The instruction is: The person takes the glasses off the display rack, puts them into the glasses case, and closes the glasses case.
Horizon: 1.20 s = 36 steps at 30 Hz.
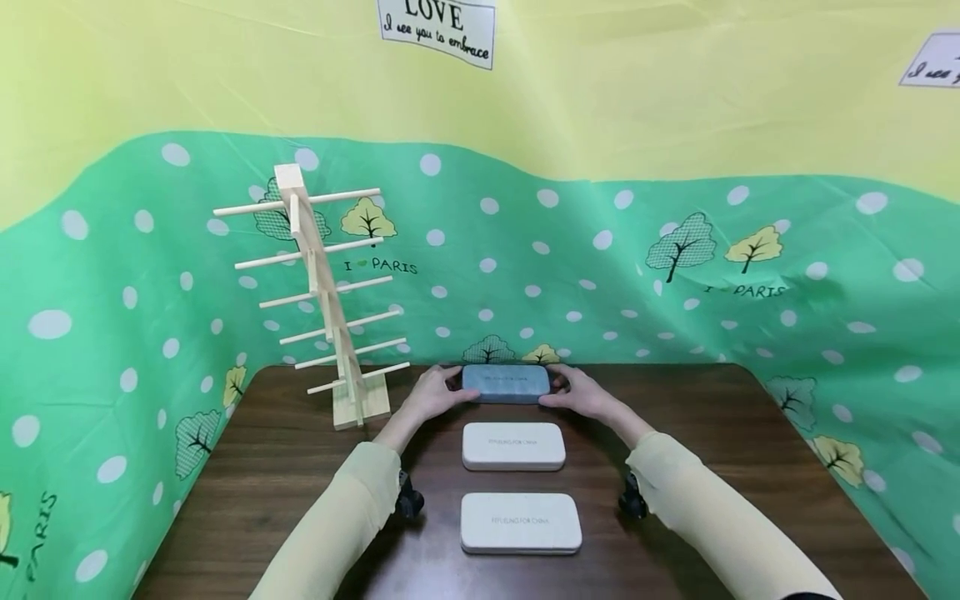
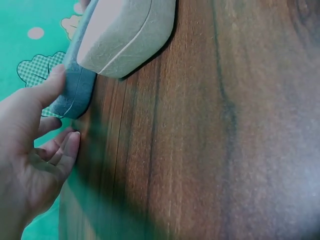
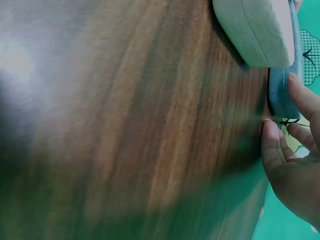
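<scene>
A blue glasses case (image 1: 506,382) lies flat at the far edge of the table, with small lettering on its lid. My left hand (image 1: 437,392) holds its left end, the thumb on the front edge and the index finger toward the back. On the right end, my right hand (image 1: 581,392) grips in mirror fashion. Both wrist views show the left hand (image 2: 35,145) and the right hand (image 3: 295,160) with thumbs against the blue case; their lower fingers are bent beside it. Nearer to me lie a white glasses case (image 1: 513,446) and a second white glasses case (image 1: 521,522), in line with the blue one.
A wooden rack (image 1: 330,292) with several pegs stands at the back left of the brown table (image 1: 285,500), close to my left hand. A green and yellow printed cloth (image 1: 585,242) hangs right behind the table's far edge.
</scene>
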Available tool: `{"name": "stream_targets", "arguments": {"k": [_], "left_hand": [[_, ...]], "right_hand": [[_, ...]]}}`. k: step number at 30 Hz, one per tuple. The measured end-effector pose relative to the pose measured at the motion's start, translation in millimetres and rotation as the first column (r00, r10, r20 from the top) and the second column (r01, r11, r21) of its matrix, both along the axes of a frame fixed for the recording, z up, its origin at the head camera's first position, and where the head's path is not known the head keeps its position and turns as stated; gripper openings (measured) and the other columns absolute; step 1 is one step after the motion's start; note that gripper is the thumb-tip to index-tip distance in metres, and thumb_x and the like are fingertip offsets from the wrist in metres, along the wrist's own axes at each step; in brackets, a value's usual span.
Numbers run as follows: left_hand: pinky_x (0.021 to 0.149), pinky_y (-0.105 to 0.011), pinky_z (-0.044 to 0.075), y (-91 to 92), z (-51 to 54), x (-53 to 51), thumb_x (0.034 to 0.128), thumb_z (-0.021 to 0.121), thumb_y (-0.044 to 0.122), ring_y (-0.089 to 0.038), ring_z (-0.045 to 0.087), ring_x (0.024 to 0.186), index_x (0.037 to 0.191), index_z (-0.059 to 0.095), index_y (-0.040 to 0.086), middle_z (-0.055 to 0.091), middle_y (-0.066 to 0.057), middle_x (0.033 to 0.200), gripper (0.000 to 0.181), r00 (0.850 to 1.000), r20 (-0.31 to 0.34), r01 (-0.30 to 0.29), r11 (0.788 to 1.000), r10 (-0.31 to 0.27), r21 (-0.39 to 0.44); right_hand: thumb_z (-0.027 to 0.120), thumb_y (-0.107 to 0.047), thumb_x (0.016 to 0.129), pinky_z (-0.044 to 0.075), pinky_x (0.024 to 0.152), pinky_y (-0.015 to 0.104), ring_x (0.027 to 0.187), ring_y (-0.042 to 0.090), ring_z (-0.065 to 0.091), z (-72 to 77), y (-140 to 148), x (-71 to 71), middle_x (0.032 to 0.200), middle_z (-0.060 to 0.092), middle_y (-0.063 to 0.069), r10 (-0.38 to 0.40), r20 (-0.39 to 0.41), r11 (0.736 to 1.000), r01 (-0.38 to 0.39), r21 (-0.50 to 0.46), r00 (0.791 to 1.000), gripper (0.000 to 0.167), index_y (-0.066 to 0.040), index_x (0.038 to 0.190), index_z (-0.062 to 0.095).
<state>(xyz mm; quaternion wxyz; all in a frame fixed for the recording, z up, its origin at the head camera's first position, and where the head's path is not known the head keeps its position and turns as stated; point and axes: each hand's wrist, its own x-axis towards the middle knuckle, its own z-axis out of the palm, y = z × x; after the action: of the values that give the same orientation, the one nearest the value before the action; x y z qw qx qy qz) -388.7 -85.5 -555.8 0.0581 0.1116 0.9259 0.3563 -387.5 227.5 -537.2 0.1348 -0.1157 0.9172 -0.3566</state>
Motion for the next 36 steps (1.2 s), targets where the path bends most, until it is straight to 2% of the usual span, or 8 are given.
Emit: {"name": "stream_targets", "arguments": {"k": [4, 8, 14, 20, 24, 28, 32, 36], "left_hand": [[0.094, -0.045, 0.052, -3.7, -0.8, 2.0, 0.0958, 0.069, 0.048, -0.027, 0.061, 0.105, 0.15, 0.051, 0.005, 0.062, -0.016, 0.122, 0.072, 1.0, -0.005, 0.0, 0.999, 0.0, 0.043], [0.098, -0.045, 0.052, -6.3, -1.8, 4.2, 0.0982, 0.066, 0.048, -0.026, 0.062, 0.112, 0.151, 0.05, 0.005, 0.063, -0.016, 0.126, 0.07, 1.0, 0.008, 0.003, 0.997, -0.003, 0.072], [0.107, -0.048, 0.05, -6.9, 4.7, 13.6, 0.0987, 0.064, 0.05, -0.031, 0.061, 0.125, 0.156, 0.044, 0.007, 0.06, -0.018, 0.138, 0.074, 0.999, 0.049, 0.016, 0.991, -0.022, 0.13], [0.108, -0.048, 0.05, -8.6, 8.1, 25.7, 0.0996, 0.062, 0.051, -0.031, 0.061, 0.128, 0.16, 0.035, 0.007, 0.061, -0.017, 0.14, 0.079, 0.996, 0.054, 0.058, 0.99, -0.065, 0.13], [0.111, -0.05, 0.048, -11.6, 11.0, 35.7, 0.1006, 0.06, 0.051, -0.033, 0.059, 0.132, 0.162, 0.031, 0.009, 0.055, -0.019, 0.146, 0.08, 0.994, 0.035, 0.1, 0.991, -0.103, 0.085], [0.114, -0.053, 0.044, -16.5, 15.2, 49.1, 0.0996, 0.06, 0.056, -0.034, 0.054, 0.137, 0.164, 0.025, 0.015, 0.042, -0.017, 0.157, 0.084, 0.992, -0.008, 0.128, 0.992, -0.128, 0.003], [0.117, -0.057, 0.04, -22.5, 25.7, 64.8, 0.098, 0.06, 0.059, -0.037, 0.046, 0.145, 0.166, 0.021, 0.021, 0.033, -0.015, 0.164, 0.087, 0.99, -0.041, 0.135, 0.989, -0.138, -0.057], [0.118, -0.057, 0.039, -29.5, 36.1, 76.2, 0.0971, 0.061, 0.06, -0.036, 0.042, 0.149, 0.165, 0.023, 0.025, 0.035, -0.014, 0.164, 0.086, 0.983, -0.077, 0.159, 0.982, -0.167, -0.098]], "right_hand": [[0.076, -0.027, 0.094, 0.055, 0.092, 0.045, 0.109, 0.032, 0.067, 1.2, 3, 2.8, 0.13, 0.057, 0.028, 0.002, 0.016, 1.0, -0.002, -0.017, 1.0, 0.079, 0.003, 0.156, 0.036], [0.073, -0.029, 0.097, 0.054, 0.095, 0.046, 0.113, 0.033, 0.065, 2.6, 7, 4.4, 0.133, 0.056, 0.028, -0.001, 0.029, 1.0, 0.001, -0.012, 1.0, 0.077, 0.001, 0.156, 0.036], [0.07, -0.033, 0.098, 0.05, 0.1, 0.05, 0.121, 0.036, 0.058, 4.6, 12, 5.1, 0.136, 0.056, 0.027, -0.034, 0.031, 0.999, 0.034, -0.008, 0.999, 0.074, -0.002, 0.157, 0.036], [0.068, -0.035, 0.1, 0.052, 0.092, 0.042, 0.11, 0.03, 0.061, 4.9, 17, 11.9, 0.135, 0.056, 0.025, -0.054, 0.037, 0.999, 0.053, 0.007, 0.998, 0.072, -0.005, 0.157, 0.037], [0.067, -0.031, 0.1, 0.055, 0.085, 0.038, 0.099, 0.026, 0.067, 6.6, 21, 20.8, 0.135, 0.056, 0.028, -0.049, 0.035, 0.999, 0.049, -0.003, 0.998, 0.071, -0.003, 0.157, 0.036], [0.068, -0.029, 0.1, 0.057, 0.084, 0.038, 0.099, 0.026, 0.068, 7.0, 27, 28.9, 0.136, 0.055, 0.03, -0.041, 0.028, 0.999, 0.042, -0.017, 0.999, 0.07, -0.001, 0.156, 0.036], [0.068, -0.03, 0.1, 0.057, 0.083, 0.037, 0.1, 0.027, 0.067, 5.7, 33, 36.1, 0.134, 0.056, 0.03, -0.031, 0.025, 0.999, 0.031, -0.028, 0.999, 0.07, 0.001, 0.155, 0.037], [0.068, -0.031, 0.1, 0.057, 0.081, 0.036, 0.1, 0.027, 0.066, 5.6, 37, 42.0, 0.135, 0.055, 0.03, -0.037, 0.018, 0.998, 0.037, -0.046, 0.999, 0.07, 0.0, 0.155, 0.038]]}}
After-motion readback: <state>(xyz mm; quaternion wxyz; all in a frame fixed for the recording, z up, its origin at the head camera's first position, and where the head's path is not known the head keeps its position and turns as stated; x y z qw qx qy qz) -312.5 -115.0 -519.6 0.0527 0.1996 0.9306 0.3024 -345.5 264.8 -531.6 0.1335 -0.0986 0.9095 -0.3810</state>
